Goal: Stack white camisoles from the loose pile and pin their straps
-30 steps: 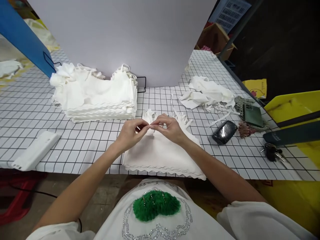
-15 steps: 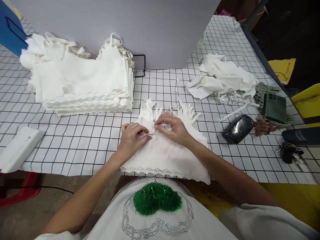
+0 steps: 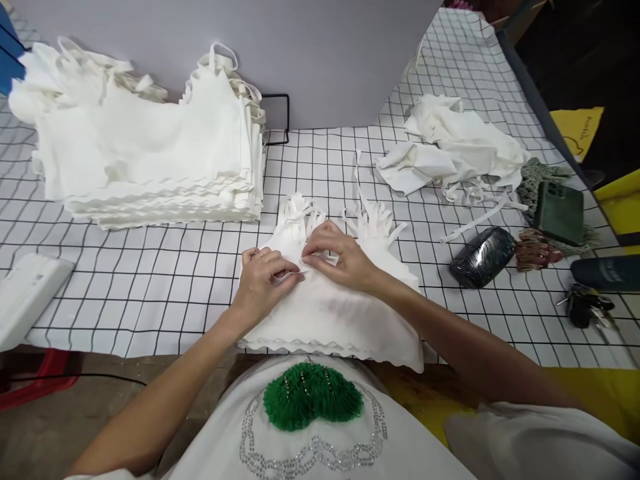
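A small stack of white fabric pieces point(image 3: 330, 320) with scalloped front edges and thin straps lies at the near table edge. My left hand point(image 3: 263, 280) and my right hand point(image 3: 343, 257) rest on its top piece, fingertips meeting at the middle of the upper edge. Both pinch a small fold of the white fabric there. The straps point(image 3: 373, 220) fan out just beyond my fingers.
A tall stack of white fabric point(image 3: 145, 160) sits back left before a grey board point(image 3: 320, 60). Loose white pieces point(image 3: 450, 153) lie back right. To the right are a black case point(image 3: 481, 257), green phone point(image 3: 559, 213), keys point(image 3: 583, 307). A white box point(image 3: 25, 297) sits at left.
My hands came down from just above the stack onto its top piece. The view has tilted down and nearer to the table.
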`<state>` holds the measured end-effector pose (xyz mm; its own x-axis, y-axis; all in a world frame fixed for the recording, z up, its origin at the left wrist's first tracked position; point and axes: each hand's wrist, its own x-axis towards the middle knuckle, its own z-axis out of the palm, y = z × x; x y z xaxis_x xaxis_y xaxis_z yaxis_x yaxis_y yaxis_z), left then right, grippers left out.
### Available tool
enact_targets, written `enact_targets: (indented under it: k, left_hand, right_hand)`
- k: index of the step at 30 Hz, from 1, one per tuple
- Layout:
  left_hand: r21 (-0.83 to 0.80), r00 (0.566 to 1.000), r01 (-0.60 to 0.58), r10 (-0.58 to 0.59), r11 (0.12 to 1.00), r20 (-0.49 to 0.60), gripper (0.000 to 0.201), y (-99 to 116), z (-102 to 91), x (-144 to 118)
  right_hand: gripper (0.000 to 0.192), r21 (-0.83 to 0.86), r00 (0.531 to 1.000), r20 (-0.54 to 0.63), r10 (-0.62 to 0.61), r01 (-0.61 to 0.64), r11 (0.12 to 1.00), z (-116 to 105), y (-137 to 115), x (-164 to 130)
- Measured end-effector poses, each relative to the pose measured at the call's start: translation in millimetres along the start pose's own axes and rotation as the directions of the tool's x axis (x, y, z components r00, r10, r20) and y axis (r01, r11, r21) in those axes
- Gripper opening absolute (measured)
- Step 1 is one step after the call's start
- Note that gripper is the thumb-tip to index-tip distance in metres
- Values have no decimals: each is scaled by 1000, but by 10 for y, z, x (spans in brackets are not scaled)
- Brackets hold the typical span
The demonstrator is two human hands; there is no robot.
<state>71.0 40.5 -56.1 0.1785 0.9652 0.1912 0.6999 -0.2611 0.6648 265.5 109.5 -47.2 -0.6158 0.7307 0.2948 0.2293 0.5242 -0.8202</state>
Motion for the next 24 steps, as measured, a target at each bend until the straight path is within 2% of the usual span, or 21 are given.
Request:
enact_targets:
  k: [3, 6, 12, 19, 24]
  left_hand:
    - [6, 1000, -30, 31, 1000, -3, 11, -6, 7, -12]
    - [15, 999, -50, 50, 999, -18, 14, -13, 18, -20]
    - [37, 1000, -20, 20, 999, 4, 15, -27, 38, -22]
    - [22, 997, -68, 69, 997, -30, 14, -40, 57, -29]
    - [24, 998, -56, 57, 998, -30, 16, -39, 59, -24]
  right_hand:
    - [11, 0, 999, 31, 12, -12, 1000, 83, 35, -95]
    - [11, 1, 999, 52, 17, -17, 1000, 73, 48, -97]
    - [11, 24, 998, 50, 41, -42, 999, 56, 25, -96]
    - [13, 28, 1000, 27, -6, 5, 1000, 92, 53, -114]
    - [15, 27, 1000, 22, -22, 22, 999, 93, 46, -103]
